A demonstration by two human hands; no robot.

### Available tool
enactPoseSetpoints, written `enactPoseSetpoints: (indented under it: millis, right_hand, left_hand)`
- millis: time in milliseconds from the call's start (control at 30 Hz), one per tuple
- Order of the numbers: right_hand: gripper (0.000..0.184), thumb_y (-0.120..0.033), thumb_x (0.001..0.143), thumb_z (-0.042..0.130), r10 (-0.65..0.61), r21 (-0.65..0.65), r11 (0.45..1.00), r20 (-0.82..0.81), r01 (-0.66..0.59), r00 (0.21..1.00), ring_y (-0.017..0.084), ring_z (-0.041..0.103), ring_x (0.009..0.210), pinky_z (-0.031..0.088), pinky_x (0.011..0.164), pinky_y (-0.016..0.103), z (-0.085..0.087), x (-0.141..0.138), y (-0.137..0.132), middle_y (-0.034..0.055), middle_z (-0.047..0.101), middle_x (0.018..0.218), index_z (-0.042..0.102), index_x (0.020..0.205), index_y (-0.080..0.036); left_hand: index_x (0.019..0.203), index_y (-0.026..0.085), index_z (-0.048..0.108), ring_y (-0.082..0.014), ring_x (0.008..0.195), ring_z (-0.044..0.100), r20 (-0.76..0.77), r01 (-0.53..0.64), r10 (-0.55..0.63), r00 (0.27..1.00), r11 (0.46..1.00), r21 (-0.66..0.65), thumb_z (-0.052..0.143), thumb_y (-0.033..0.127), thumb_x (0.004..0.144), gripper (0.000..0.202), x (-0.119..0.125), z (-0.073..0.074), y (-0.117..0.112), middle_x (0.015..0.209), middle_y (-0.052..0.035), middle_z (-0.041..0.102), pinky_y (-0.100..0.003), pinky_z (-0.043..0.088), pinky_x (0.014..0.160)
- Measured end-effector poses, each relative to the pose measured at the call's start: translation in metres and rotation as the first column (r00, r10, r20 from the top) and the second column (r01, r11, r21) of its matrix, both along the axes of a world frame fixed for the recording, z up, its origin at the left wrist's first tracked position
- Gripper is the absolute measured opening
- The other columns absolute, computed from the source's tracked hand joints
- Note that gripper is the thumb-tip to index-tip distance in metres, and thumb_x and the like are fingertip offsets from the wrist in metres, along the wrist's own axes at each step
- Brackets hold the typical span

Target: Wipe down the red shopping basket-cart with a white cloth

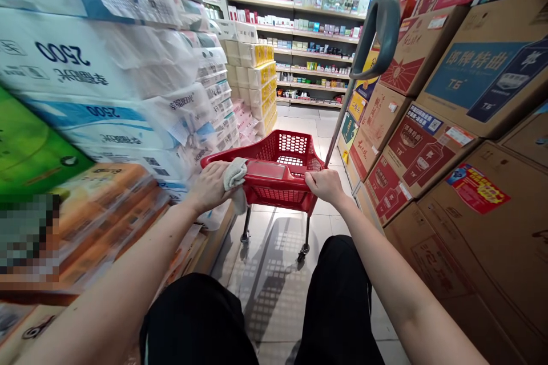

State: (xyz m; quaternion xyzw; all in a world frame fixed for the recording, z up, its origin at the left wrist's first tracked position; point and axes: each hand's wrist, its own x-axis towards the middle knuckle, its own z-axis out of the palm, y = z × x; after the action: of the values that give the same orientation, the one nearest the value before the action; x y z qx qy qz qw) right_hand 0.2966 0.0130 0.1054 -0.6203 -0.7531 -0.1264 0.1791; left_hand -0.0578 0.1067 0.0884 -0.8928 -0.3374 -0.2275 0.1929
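Note:
A small red plastic shopping cart (295, 145) with a mesh basket stands in front of me on thin grey legs with casters. My left hand (210, 185) is closed over the left part of its handle. A whitish-grey cloth (235, 175) is bunched by the thumb of that hand and hangs over the handle bar. My right hand (326, 185) is closed around the right end of the handle. Next to it rises a slanted grey pole (340, 122) topped by a grey loop-shaped grip (379, 37); its lower end is hidden near the right hand. No goods show inside the basket.
Tall stacks of wrapped tissue packs (103, 63) line the aisle's left side, with orange packs (107, 205) lower down. Cardboard boxes (483, 68) are piled along the right. Tiled floor (274, 239) runs forward to shelves (314, 28) of small goods.

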Motion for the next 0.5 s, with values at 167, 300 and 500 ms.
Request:
enactPoseSetpoints:
  millis: [167,300,500]
  right_hand:
    - [0.054,-0.036,0.100,0.029,-0.016,-0.022,1.000,0.003,0.016,1.000,0.012,0.056,0.058,0.020,0.055,0.028,0.000,-0.002,0.005,0.0027,0.069,0.066,0.069,0.069,-0.018]
    - [0.054,-0.036,0.100,0.030,-0.053,-0.051,0.997,-0.003,0.052,0.999,0.012,0.056,0.060,0.021,0.056,0.028,0.005,0.003,0.008,0.0023,0.069,0.067,0.069,0.068,-0.019]
    - [0.056,-0.037,0.102,0.026,-0.077,-0.142,0.987,0.010,0.078,0.997,0.013,0.059,0.067,0.023,0.059,0.026,0.013,0.010,0.009,0.0033,0.071,0.074,0.072,0.074,-0.019]
  left_hand:
    - [0.135,0.010,0.049,-0.0343,0.121,0.051,-0.020,-0.063,0.063,0.998,0.998,0.003,0.048,0.050,0.090,0.060,0.003,0.000,0.002,0.126,-0.0203,0.058,-0.047,0.036,0.107]
    - [0.131,0.009,0.053,-0.0358,0.119,0.052,-0.042,-0.088,0.087,0.995,0.996,-0.010,0.048,0.050,0.090,0.058,0.013,-0.001,-0.002,0.123,-0.0223,0.060,-0.049,0.036,0.105]
    - [0.124,0.009,0.058,-0.0347,0.115,0.055,-0.043,-0.108,0.105,0.994,0.991,-0.081,0.041,0.058,0.091,0.062,0.023,0.011,-0.007,0.120,-0.0220,0.063,-0.046,0.037,0.101]
